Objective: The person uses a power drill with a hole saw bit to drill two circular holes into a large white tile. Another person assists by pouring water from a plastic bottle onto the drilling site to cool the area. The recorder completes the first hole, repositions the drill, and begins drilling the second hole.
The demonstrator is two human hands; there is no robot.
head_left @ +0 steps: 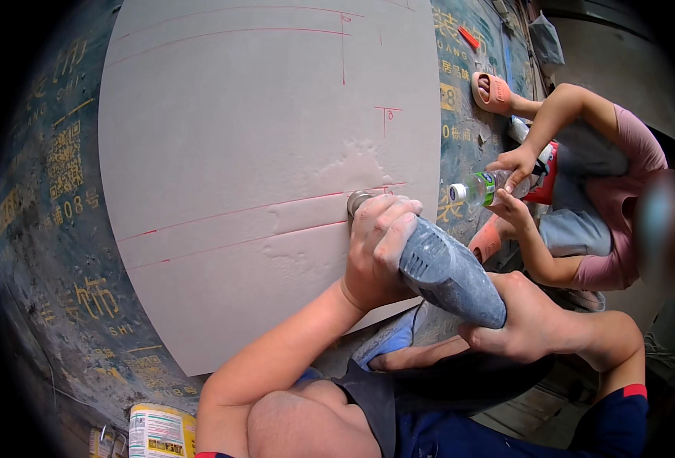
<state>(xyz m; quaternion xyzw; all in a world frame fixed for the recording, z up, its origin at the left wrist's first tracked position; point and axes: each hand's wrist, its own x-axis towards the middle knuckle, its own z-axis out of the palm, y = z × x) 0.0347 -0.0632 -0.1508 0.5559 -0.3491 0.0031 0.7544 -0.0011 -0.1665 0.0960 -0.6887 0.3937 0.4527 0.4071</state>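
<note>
A large pale grey slab (223,137) with red marking lines lies under my hands. My left hand (383,244) is closed round the front of a dusty grey-blue angle grinder (452,267), hiding its head. My right hand (524,320) grips the rear end of its body. A round metal bit (358,201) shows past my left fingers, at the slab between two red lines. Around it the surface has wet-looking patches. Just to the right, a co-worker's hands (514,172) hold a clear plastic bottle (475,188) with a white cap and green label, tilted toward the slab.
The co-worker (620,206) crouches at the right, in orange slippers. A printed dark green protective sheet (47,221) covers the floor around the slab. A red-orange object (469,37) lies at the top right. A yellow and white package (162,431) stands at the lower left.
</note>
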